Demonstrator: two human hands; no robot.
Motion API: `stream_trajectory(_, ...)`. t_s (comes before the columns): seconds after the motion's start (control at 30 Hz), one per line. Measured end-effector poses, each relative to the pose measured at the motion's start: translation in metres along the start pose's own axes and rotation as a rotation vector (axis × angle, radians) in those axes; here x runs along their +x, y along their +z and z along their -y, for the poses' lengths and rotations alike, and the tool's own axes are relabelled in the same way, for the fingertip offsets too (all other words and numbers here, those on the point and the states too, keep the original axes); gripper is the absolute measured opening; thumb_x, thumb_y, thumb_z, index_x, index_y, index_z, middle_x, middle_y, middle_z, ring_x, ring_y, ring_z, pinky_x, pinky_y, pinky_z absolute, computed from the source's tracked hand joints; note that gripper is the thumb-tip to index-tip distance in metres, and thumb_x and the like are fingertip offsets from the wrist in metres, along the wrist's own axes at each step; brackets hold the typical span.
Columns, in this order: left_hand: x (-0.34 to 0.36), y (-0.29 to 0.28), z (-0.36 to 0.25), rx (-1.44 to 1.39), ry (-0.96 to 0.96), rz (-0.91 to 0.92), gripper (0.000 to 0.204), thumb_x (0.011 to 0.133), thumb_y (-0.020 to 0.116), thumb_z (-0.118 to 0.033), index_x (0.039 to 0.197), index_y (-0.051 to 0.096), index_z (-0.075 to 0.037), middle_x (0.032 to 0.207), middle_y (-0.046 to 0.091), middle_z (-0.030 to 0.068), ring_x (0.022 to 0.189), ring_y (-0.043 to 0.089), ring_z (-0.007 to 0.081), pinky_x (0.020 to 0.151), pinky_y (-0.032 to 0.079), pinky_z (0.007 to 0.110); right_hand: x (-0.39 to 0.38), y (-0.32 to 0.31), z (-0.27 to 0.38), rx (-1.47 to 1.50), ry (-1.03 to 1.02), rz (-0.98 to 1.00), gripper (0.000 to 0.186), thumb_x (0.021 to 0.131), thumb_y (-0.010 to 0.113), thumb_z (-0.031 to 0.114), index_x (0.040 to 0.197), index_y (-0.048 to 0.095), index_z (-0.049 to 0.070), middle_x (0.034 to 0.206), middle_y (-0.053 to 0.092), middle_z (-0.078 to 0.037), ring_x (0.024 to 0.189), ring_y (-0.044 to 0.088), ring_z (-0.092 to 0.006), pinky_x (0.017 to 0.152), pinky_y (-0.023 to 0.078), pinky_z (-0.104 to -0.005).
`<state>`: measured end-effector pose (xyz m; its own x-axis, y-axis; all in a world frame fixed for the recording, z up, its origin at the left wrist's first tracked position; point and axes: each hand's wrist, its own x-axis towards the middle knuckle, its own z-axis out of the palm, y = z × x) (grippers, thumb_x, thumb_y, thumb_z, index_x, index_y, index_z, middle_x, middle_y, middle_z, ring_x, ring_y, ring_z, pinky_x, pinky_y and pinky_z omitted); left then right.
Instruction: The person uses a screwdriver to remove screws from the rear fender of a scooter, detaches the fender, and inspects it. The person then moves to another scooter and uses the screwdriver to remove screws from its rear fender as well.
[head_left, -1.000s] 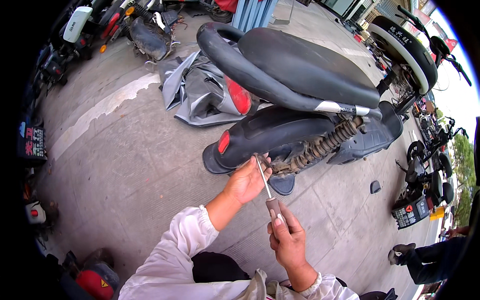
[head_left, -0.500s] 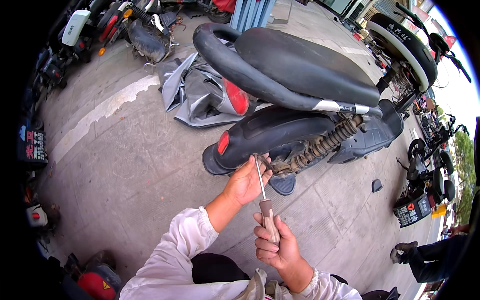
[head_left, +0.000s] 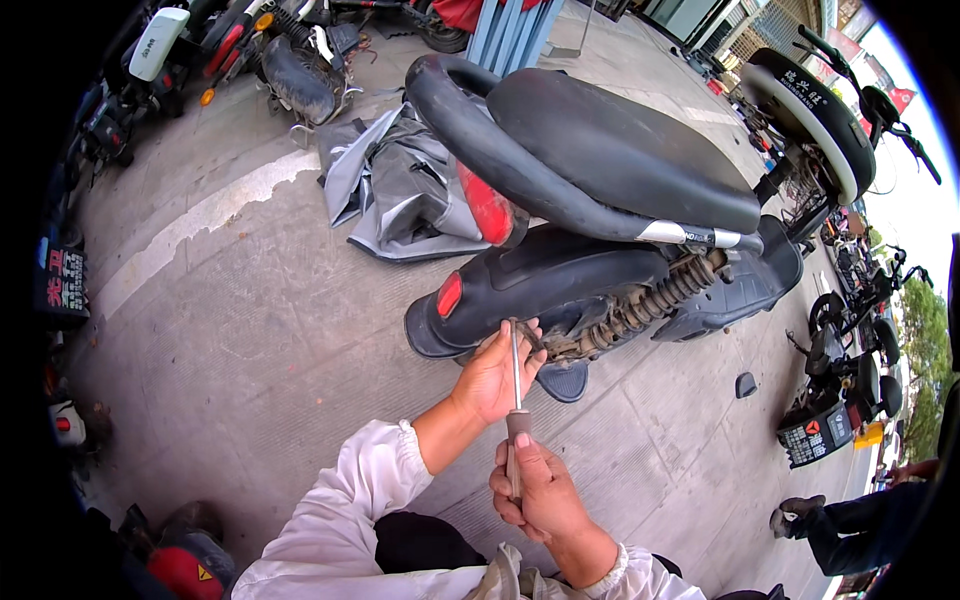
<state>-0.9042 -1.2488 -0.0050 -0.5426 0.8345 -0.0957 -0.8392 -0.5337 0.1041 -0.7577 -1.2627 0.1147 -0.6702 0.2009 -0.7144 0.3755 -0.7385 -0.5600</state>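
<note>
My right hand (head_left: 545,492) is closed round the brown handle of a screwdriver (head_left: 517,428), its thumb lying along the grip. The metal shaft points up and away from me, its tip against the lower edge of the black rear mudguard (head_left: 540,265). Up at that tip, my left hand (head_left: 485,382) has its thumb and fingers closed about the end of the shaft. What the tip sits in is hidden by the fingers. Just right of them is a dirty coil-spring shock absorber (head_left: 650,305). A red reflector (head_left: 450,295) sits on the mudguard, beneath a black scooter seat (head_left: 620,150).
A grey cover (head_left: 410,185) lies crumpled on the paving behind the scooter. Parked scooters line the left side, and more (head_left: 830,400) stand at right. A small dark piece (head_left: 746,384) lies on the ground. Another person's leg (head_left: 860,525) shows at lower right.
My right hand has shifted slightly left and turned, so the screwdriver stands more upright in view. The left hand stays at the mudguard's edge. The whole view has shifted a little.
</note>
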Motion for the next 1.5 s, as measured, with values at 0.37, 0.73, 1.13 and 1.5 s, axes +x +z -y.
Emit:
stream_trajectory(0.37, -0.001, -0.003, -0.013, -0.086, -0.052, 0.008, 0.029, 0.092, 0.062, -0.039, 0.104, 0.063, -0.012, 0.113, 0.061, 0.0036, 0.119, 0.049, 0.0218, 0.103, 0.039, 0.041, 0.003, -0.015, -0.006, 0.553, 0.046, 0.304, 0.036, 0.102, 0.042, 0.035, 0.118, 0.050, 0.004, 0.069, 0.047, -0.001, 0.042, 0.035, -0.0085, 0.038, 0.034, -0.0240)
stream_trajectory(0.73, 0.011, -0.005, 0.004, -0.235, 0.004, 0.075, 0.030, 0.091, 0.064, -0.037, 0.102, 0.064, -0.008, 0.102, 0.066, 0.0033, 0.111, 0.056, 0.0212, 0.097, 0.044, 0.039, 0.006, -0.014, -0.006, -0.324, -0.160, -0.027, 0.028, 0.100, 0.050, 0.032, 0.106, 0.049, 0.005, 0.068, 0.047, -0.001, 0.046, 0.041, -0.0105, 0.039, 0.032, -0.0248)
stream_trajectory(1.13, 0.008, -0.011, -0.001, -0.081, 0.031, 0.069, 0.044, 0.091, 0.059, -0.049, 0.111, 0.058, -0.010, 0.106, 0.060, -0.0005, 0.110, 0.052, 0.0172, 0.091, 0.044, 0.034, 0.007, -0.021, -0.008, -0.104, -0.155, 0.065, 0.033, 0.099, 0.051, 0.038, 0.114, 0.051, 0.009, 0.069, 0.045, 0.002, 0.050, 0.042, -0.0058, 0.036, 0.028, -0.0193)
stream_trajectory(1.5, 0.011, -0.013, -0.001, -0.103, 0.016, 0.094, 0.039, 0.093, 0.058, -0.048, 0.108, 0.060, -0.012, 0.117, 0.059, 0.0011, 0.111, 0.053, 0.0190, 0.090, 0.045, 0.035, 0.022, -0.025, -0.020, 0.650, 0.100, 0.617, 0.030, 0.099, 0.053, 0.037, 0.116, 0.047, 0.013, 0.067, 0.043, 0.002, 0.046, 0.038, -0.0054, 0.032, 0.028, -0.0208)
